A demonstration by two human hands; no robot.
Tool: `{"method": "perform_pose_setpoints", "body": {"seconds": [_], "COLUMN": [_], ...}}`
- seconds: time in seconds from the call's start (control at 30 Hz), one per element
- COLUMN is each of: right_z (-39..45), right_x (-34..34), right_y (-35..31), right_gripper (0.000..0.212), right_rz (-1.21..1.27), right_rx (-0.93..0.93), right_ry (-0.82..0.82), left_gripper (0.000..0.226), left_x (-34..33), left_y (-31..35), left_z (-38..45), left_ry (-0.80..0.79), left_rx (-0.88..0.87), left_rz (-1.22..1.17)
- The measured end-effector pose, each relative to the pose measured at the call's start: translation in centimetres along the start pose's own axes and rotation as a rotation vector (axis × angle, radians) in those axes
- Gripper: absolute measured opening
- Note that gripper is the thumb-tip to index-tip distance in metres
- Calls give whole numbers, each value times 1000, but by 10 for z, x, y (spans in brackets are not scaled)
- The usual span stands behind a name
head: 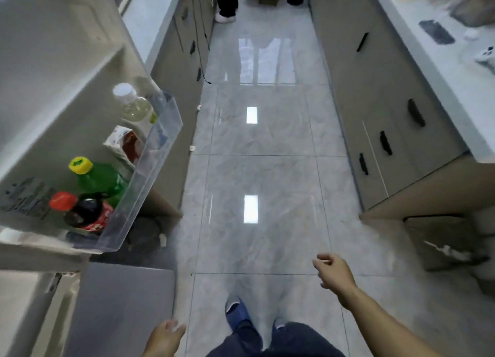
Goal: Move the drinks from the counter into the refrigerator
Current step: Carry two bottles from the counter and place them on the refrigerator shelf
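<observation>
Both our hands are empty. Our right hand [334,272] reaches out low over the floor [262,147], wrist bent, its fingers [321,260] loosely curled around nothing. Our left hand [166,335] hangs by our leg at the lower edge of view, fingers relaxed and also holding nothing.

Up and to the left of our left fingers, the refrigerator door [53,62] stands open, and its clear door shelf [150,169] holds four drinks in a row. Nearest us is a dark cola bottle [85,212] with a red cap, then a green bottle [101,180] with a yellow cap, then a red-and-white carton [126,142], and farthest a pale bottle [131,105] with a white cap.

Far ahead and to the right of our right fingers runs a bench [455,83] carrying small items, all too blurred to name. We cannot tell whether any drink remains there.

We judge that full plastic bottles will be fairly heavy, smooth and perhaps slippery, firm at the neck and giving at the middle. So we would wrap the fingers around the body just below the shoulder and keep the bottle upright. A carton would dent, so we would hold it gently across its flat sides.
</observation>
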State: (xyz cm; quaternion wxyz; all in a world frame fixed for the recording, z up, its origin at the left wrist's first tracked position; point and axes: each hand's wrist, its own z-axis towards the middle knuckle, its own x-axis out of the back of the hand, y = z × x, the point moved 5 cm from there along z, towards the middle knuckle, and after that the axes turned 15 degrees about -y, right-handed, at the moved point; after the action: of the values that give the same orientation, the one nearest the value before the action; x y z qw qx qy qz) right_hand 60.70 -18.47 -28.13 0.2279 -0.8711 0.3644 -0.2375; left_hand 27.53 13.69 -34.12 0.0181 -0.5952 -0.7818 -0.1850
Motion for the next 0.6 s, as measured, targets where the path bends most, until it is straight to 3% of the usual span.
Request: {"method": "perform_pose_setpoints", "body": {"seconds": [0.13, 0.3, 0.43, 0.6], "right_z": [-15, -23, -9, 39], "right_x": [23, 42, 57, 82], "right_y": [45, 81, 88, 65], "right_gripper": [25, 23, 23, 19], "right_rz": [34, 108, 167, 190], "right_rx": [-129, -272, -342, -369], "right_ry": [94, 164, 158, 134], "left_gripper": [34, 24, 24, 29], "left_x": [2, -8, -24, -39], "left_y": [34, 130, 213, 286], "left_z": [11, 19, 30, 50], "left_ry": [-38, -75, -108, -109], "left_rx": [6, -123, -240, -240], "left_rz": [-76, -76, -49, -26]}}
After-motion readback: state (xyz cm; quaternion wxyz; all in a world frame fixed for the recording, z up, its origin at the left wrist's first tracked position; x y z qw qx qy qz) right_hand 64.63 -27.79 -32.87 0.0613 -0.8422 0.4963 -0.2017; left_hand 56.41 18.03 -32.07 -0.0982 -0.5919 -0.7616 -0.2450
